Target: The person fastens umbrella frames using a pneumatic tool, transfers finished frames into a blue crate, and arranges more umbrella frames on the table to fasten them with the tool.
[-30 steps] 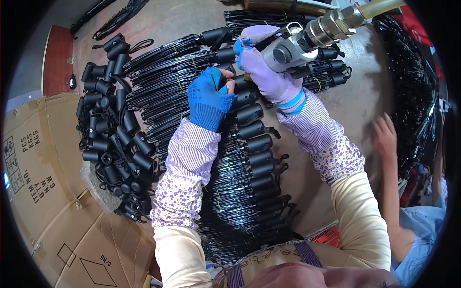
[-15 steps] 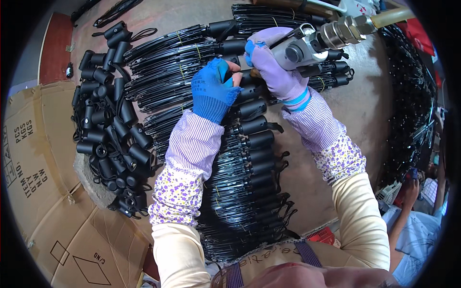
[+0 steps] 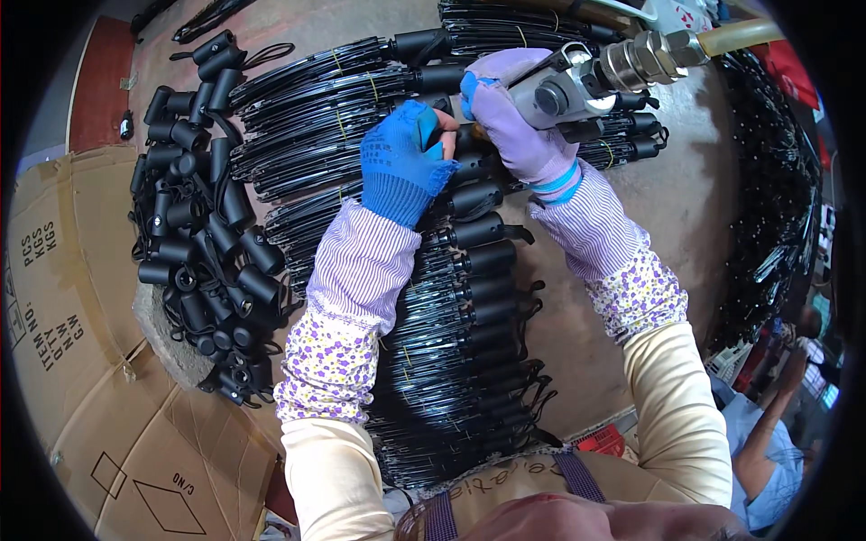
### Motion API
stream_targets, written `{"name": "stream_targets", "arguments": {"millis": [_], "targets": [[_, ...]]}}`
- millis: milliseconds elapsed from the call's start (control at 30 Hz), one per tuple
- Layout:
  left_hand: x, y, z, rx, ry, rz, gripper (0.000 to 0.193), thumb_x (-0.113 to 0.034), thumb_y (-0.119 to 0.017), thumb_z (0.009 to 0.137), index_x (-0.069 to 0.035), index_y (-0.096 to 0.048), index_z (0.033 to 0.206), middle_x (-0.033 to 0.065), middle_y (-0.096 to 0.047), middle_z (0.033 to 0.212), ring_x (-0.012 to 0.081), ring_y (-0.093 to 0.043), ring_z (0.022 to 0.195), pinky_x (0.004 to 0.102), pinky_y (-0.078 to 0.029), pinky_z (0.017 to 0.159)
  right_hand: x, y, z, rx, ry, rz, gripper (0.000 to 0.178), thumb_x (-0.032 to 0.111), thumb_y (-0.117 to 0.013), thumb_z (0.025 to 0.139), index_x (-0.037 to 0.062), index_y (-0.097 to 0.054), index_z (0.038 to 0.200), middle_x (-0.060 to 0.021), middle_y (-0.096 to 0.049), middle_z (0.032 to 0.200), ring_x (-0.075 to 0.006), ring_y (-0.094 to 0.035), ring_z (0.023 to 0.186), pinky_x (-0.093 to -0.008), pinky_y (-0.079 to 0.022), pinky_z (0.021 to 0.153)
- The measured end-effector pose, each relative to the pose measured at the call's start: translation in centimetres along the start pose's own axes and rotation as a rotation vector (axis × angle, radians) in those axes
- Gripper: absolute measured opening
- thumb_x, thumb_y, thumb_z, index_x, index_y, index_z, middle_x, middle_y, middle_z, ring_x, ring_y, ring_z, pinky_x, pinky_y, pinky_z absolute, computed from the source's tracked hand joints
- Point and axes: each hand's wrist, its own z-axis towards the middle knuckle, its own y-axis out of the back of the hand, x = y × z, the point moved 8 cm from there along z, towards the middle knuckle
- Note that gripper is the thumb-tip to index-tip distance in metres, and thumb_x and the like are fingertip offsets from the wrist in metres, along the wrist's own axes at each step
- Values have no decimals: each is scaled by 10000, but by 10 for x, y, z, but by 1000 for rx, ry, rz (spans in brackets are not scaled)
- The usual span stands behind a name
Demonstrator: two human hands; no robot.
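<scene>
My left hand (image 3: 401,162) pinches handle (image 3: 465,144) | right hand (image 3: 519,122) grips driver (image 3: 586,86) | risk: tip slips, nicks my fingers.

Blue-gloved left hand (image 3: 401,167), lilac-gloved right hand (image 3: 519,126) (striped sleeves (image 3: 352,266)), black handles (image 3: 483,261).

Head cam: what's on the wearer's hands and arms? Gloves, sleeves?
Left hand: blue knit glove. Right hand: lilac knit glove with a blue cuff band. Both forearms wear sleeve covers, purple-and-white pinstripe running into white fabric with a purple and yellow flower print, over cream long sleeves.
</scene>
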Motion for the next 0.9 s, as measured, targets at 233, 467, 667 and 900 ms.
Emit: {"name": "stream_targets", "arguments": {"millis": [233,467,667,900], "targets": [[6,4,-3,20,24,-18,138,-40,-688,755,-67,-687,890,48,-646,838,172,-589,654,274,-493,625,6,-1,3,-2,5,45,129,170,-573,927,78,-659,898,44,-598,783,-56,-529,682,-194,-449,645],[-13,0,-17,60,-143,-68,224,-6,-685,742,-78,-688,954,39,-648,848,177,-592,659,265,-487,624,12,0,-16,-20,-156,167,144,167,-590,930,62,-664,995,28,-608,882,-66,-546,806,-189,-441,752],[-22,-3,-22,100,-247,98,251,14,-694,741,-47,-673,983,52,-664,840,175,-604,661,259,-498,633,-12,-5,-23,-9,-293,301,88,107,-620,874,63,-669,932,26,-634,807,-67,-582,709,-209,-484,647],[-26,-3,-24,86,-286,84,199,1,-697,757,-27,-659,950,56,-643,809,176,-582,642,279,-484,608,-19,-10,-27,-119,-244,360,39,73,-638,855,73,-666,882,26,-638,743,-73,-594,627,-200,-492,546]]}}
